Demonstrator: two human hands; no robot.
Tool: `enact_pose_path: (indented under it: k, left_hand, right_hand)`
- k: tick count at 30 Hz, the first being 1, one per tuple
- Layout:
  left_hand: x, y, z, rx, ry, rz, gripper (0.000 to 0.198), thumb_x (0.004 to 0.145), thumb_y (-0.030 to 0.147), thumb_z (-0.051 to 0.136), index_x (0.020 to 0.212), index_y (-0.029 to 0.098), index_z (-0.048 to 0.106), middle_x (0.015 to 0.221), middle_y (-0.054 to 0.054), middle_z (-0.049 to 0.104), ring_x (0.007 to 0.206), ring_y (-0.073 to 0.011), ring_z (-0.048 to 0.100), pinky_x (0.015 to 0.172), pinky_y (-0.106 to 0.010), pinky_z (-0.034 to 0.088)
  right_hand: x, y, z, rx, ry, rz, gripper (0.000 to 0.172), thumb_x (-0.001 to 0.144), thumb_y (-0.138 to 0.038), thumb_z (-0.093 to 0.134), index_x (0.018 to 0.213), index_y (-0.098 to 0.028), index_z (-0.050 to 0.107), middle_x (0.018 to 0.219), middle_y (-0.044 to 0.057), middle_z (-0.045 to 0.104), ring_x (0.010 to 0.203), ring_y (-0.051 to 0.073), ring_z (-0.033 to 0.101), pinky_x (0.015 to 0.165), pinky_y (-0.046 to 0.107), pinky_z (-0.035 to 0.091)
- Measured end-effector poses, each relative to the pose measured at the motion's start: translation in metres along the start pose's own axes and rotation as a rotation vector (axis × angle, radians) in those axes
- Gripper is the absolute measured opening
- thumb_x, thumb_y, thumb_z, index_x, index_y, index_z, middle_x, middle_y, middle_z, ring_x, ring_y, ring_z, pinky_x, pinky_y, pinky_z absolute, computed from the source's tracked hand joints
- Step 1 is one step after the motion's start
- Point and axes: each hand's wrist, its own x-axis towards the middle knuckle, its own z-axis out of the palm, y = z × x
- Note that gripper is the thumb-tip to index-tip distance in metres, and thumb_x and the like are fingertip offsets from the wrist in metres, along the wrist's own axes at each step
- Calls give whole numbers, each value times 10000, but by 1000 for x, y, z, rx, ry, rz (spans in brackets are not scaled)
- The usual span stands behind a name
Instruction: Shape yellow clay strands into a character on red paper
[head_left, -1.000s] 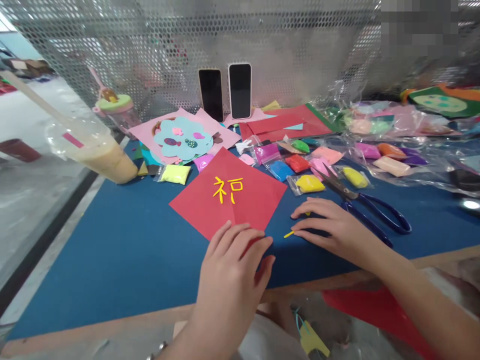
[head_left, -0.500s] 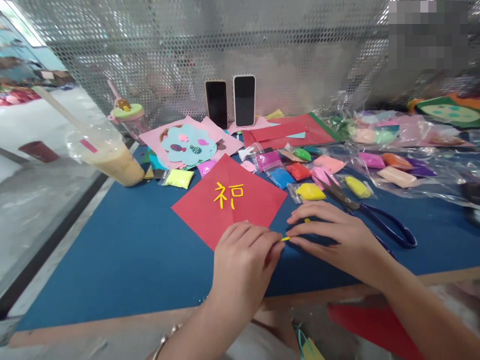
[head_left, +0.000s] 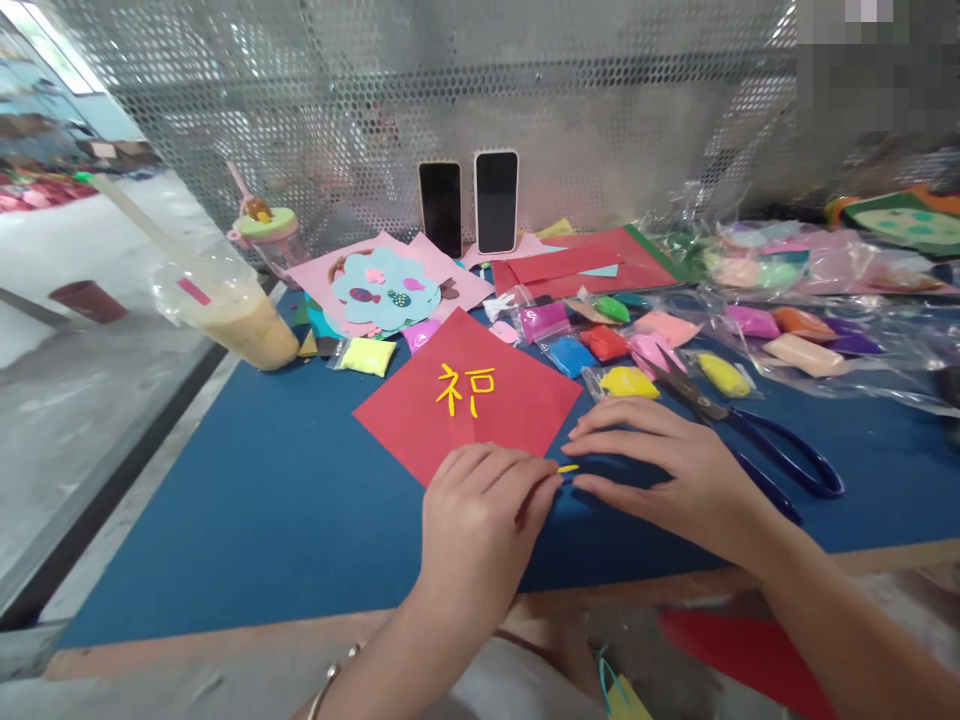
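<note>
Between thumb and forefinger, my left hand pinches a thin yellow clay strip, whose free end points right. My right hand is just beyond that end, thumb and fingers apart, with a small gap to the strip. Behind my left hand lies a red paper square, turned like a diamond, its near corner hidden by the hand. Yellow clay strokes on it form part of a Chinese character. Dark-handled scissors rest with open blades beside my right hand.
Bags of coloured clay, among them a yellow one and a pale yellow one, lie across the blue tabletop. A drink cup leans at the left. Two phones stand against the perforated metal panel.
My right fingers have parted from the yellow clay strip, which now shows more of its length. My left hand still pinches it. The whole view has shifted slightly.
</note>
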Motion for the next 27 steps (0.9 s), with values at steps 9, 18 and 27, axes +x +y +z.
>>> enact_pose_path:
  k: [9, 18, 27]
  left_hand:
    - [-2, -7, -8, 36, 50, -1, 35, 845, 221, 675, 852, 187, 683, 795, 11, 737, 713, -158, 649, 700, -271, 450]
    - [-4, -14, -19, 85, 52, -10, 67, 874, 250, 646, 881, 196, 685, 823, 5, 739, 744, -167, 656, 699, -287, 466]
    - [17, -56, -56, 366, -133, 88, 135, 895, 253, 584, 955, 190, 687, 944, -27, 732, 845, -213, 665, 759, -356, 515]
  right_hand:
    - [14, -7, 6, 37, 33, -30, 49, 846, -202, 649, 844, -228, 690, 909, 33, 698, 916, 177, 639, 879, 328, 489]
    - [28, -13, 11, 53, 12, -32, 71, 858, -209, 629, 822, -220, 689, 890, 38, 708, 885, 175, 651, 843, 312, 488]
    - [64, 17, 38, -8, -71, 138, 103, 859, -258, 627, 801, -202, 692, 853, 38, 724, 800, 181, 668, 723, 294, 499]
